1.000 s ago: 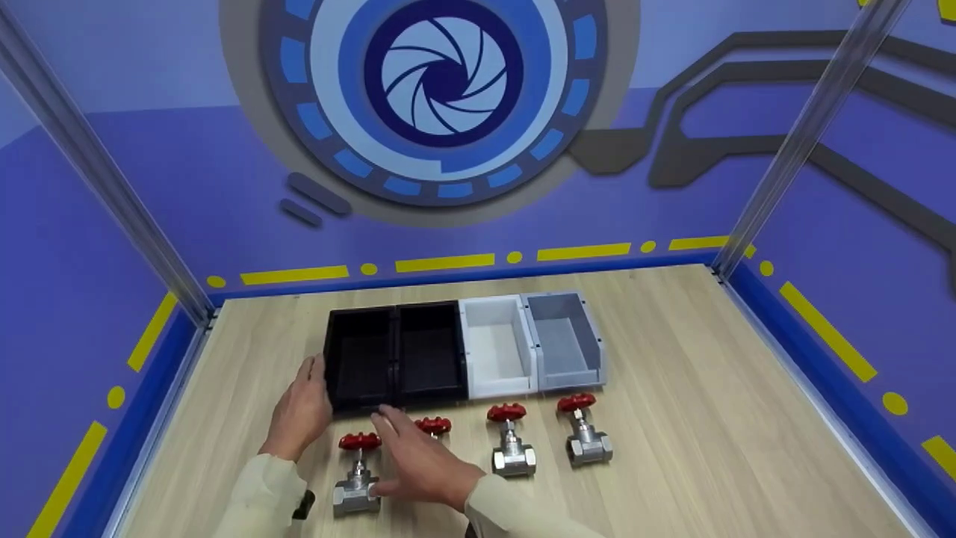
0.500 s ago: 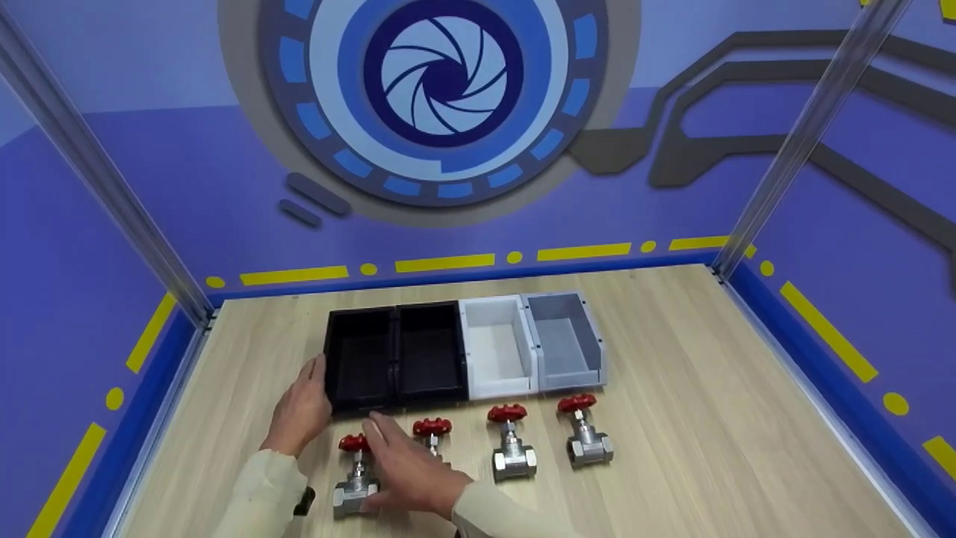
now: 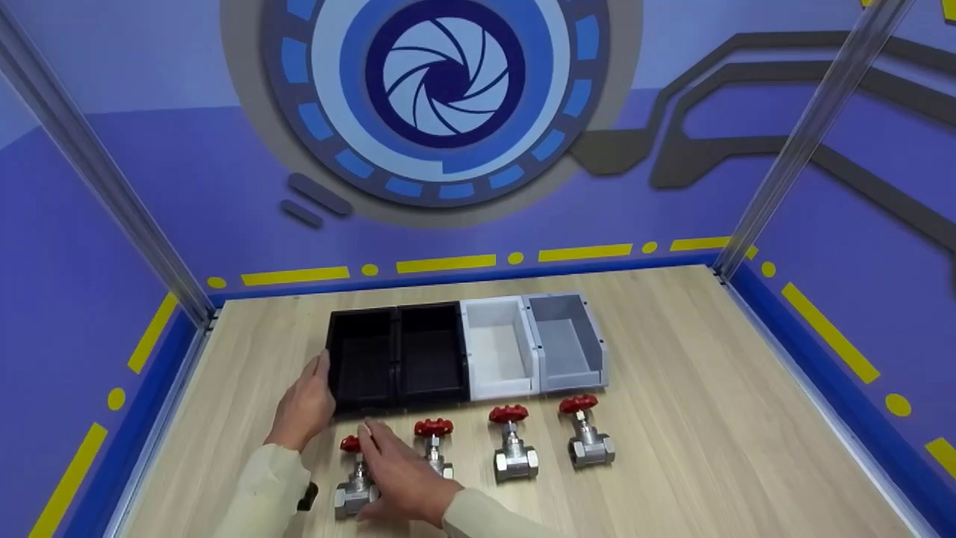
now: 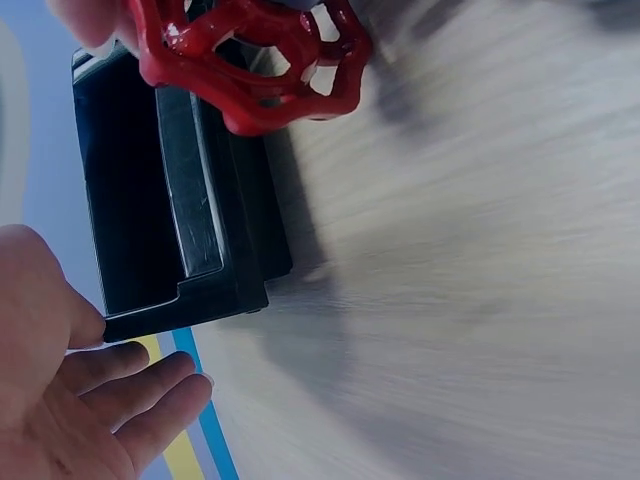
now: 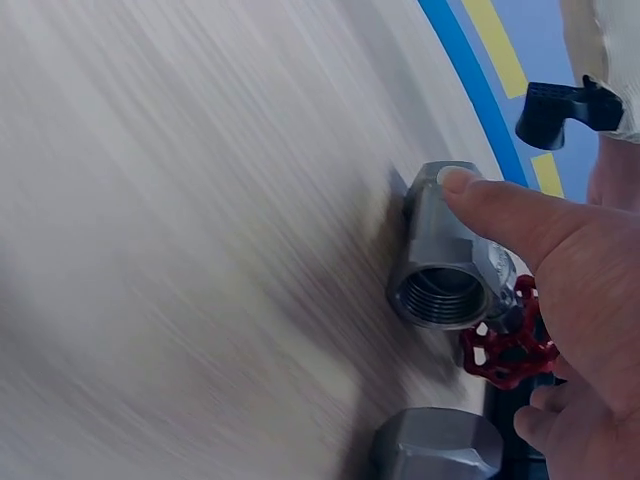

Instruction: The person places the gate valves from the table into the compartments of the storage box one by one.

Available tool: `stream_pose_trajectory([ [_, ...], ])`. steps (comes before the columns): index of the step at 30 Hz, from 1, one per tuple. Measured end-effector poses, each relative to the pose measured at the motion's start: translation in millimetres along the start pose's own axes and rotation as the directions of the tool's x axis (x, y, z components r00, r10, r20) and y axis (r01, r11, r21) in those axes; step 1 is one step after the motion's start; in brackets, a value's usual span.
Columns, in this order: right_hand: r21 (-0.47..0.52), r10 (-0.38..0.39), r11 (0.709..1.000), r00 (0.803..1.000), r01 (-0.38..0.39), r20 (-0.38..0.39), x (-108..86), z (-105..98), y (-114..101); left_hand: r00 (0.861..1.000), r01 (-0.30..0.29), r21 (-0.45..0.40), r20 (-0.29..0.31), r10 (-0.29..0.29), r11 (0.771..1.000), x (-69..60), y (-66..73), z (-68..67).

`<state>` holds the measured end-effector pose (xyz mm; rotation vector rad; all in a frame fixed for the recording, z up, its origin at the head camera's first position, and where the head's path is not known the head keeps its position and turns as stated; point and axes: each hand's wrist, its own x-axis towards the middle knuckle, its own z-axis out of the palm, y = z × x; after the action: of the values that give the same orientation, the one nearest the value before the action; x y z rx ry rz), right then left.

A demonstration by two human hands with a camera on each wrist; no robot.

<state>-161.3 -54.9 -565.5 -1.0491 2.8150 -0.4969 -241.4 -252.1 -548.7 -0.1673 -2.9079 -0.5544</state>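
My left hand (image 3: 304, 406) rests against the left side of the leftmost black bin (image 3: 363, 359), its fingers fairly straight in the left wrist view. Over the leftmost valve (image 3: 354, 498) lies my right hand (image 3: 407, 478), partly covering its red handwheel and body. In the right wrist view the thumb of my right hand (image 5: 600, 290) touches the metal body of a valve (image 5: 440, 245), while the other fingers are mostly hidden. A second valve (image 3: 435, 448) stands just beyond the right hand, its lower part partly covered. A red handwheel (image 4: 255, 60) shows close up in the left wrist view.
Right of the leftmost bin, side by side, are another black bin (image 3: 433, 355), a white bin (image 3: 499, 347) and a grey bin (image 3: 567, 344). Two more red-wheeled valves (image 3: 514, 452) (image 3: 590, 441) lie in front of them. Patterned walls and metal posts bound the wooden table (image 3: 709, 418).
My right hand has moved left and slightly toward me, onto the leftmost valve, uncovering more of the second one. My left hand has stayed beside the black bin.
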Motion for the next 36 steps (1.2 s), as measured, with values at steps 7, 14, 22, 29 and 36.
stream_pose_trajectory([
  [7,-0.016,0.026,1.0,1.0,-0.026,0.008,2.8,8,-1,0.998,0.026,-0.006,0.053,-0.026,1.0,3.1,1.4,0.2],
  [14,-0.034,0.011,0.999,1.0,-0.011,-0.003,5.7,15,-2,0.999,0.029,-0.007,0.047,-0.028,1.0,5.9,0.4,3.0],
  [22,-0.053,0.013,0.999,0.999,-0.015,-0.03,8.5,21,-4,0.998,0.037,-0.017,0.055,-0.036,0.999,9.2,1.9,3.7],
  [29,-0.155,0.026,0.987,0.998,-0.035,-0.059,10.1,25,-6,0.996,0.061,0.003,0.065,-0.061,0.998,8.4,3.4,3.7],
  [36,-0.193,0.037,0.98,0.996,-0.051,-0.08,12.7,27,-9,0.995,0.072,-0.011,0.07,-0.071,0.997,8.9,4.8,3.6],
])
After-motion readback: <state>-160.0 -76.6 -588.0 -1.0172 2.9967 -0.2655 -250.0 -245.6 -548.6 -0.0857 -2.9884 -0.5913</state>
